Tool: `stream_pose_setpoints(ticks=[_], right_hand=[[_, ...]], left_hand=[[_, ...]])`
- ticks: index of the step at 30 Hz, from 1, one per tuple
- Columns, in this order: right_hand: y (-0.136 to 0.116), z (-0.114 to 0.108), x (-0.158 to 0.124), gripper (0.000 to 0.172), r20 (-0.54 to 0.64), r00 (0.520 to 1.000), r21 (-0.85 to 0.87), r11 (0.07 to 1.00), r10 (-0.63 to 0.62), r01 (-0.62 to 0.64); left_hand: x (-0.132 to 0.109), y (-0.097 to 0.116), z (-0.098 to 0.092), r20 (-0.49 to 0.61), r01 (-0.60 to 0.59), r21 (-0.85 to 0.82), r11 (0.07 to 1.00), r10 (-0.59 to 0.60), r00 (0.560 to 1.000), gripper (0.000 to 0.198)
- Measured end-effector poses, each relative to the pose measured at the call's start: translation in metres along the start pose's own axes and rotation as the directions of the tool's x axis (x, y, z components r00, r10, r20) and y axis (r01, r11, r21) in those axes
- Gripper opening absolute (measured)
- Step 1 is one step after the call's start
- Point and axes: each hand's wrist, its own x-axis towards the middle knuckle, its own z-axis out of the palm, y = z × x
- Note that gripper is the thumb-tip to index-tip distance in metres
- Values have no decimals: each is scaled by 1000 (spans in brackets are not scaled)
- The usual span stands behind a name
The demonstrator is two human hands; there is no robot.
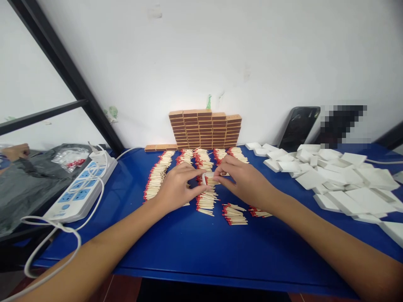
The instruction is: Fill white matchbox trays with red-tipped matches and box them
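My left hand (176, 186) and my right hand (244, 180) meet over the middle of a blue table (189, 247). Between their fingertips they pinch a small white matchbox tray (208, 177). Under and around both hands lie rows of red-tipped matches (157, 174), with smaller bundles (233, 214) nearer me. A stack of brown matchbox sleeves (205, 129) stands against the white wall behind the matches.
Several white inner trays (340, 180) are heaped at the right. A white power strip (82, 191) with cable lies at the left, beside a grey plastic bag (28, 184). A dark phone (299, 126) leans on the wall. Another person's hand (14, 152) shows at far left.
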Motion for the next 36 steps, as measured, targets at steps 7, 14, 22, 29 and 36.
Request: stream_pose_setpoints(ticks=[7,14,22,29,36], right_hand=[[24,-11,4,18,19,998,-62,996,64,-63],[54,-12,5,16,257,954,-112,985,154,-129],[51,-12,4,11,245,956,-131,982,165,-136],[51,-13,3,17,313,931,-144,978,187,-149],[44,-15,3,19,342,918,-175,973,202,-150]], left_hand=[[2,-14,-5,3,71,28,997,-71,997,39],[3,-18,-8,-26,107,49,993,-106,994,37],[3,-18,-7,-22,82,55,995,-81,996,36],[2,-17,-7,-17,70,44,997,-69,997,38],[2,-16,-8,-12,65,51,997,-65,998,39]])
